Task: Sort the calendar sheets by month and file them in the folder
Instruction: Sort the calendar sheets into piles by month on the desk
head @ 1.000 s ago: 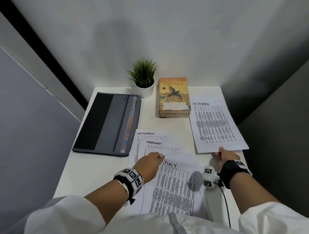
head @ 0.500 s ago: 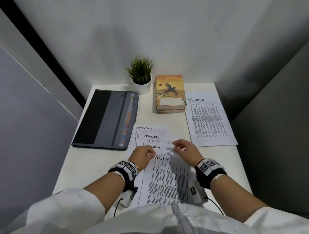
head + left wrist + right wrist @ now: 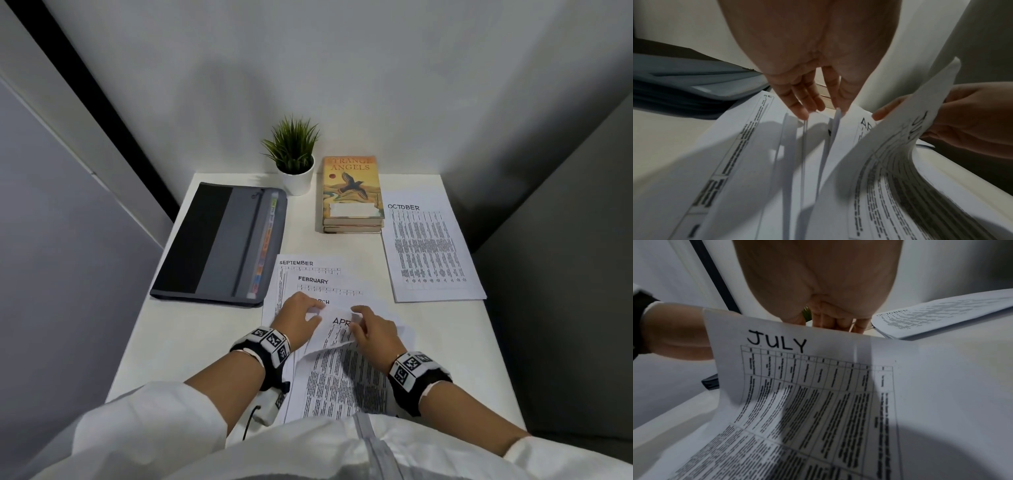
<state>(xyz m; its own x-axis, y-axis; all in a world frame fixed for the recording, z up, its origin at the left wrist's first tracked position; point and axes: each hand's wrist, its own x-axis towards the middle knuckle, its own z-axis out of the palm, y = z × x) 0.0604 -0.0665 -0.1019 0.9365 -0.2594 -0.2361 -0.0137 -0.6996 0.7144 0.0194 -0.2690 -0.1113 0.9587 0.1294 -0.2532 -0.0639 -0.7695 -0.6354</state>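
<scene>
White desk (image 3: 212, 346) in a grey-walled booth. Left of the grip: one grey folder (image 3: 222, 243). Left hand (image 3: 298, 318), fingers straight, presses the fanned calendar sheets (image 3: 308, 274). Right hand (image 3: 375, 330) pinches the lifted JULY sheet (image 3: 818, 394). Beyond: one potted plant (image 3: 294, 154), two stacked books (image 3: 352, 192). Right: one OCTOBER sheet (image 3: 428, 246).

White sleeves (image 3: 147, 421); black wristbands (image 3: 263, 346) carrying black-and-white square markers.
</scene>
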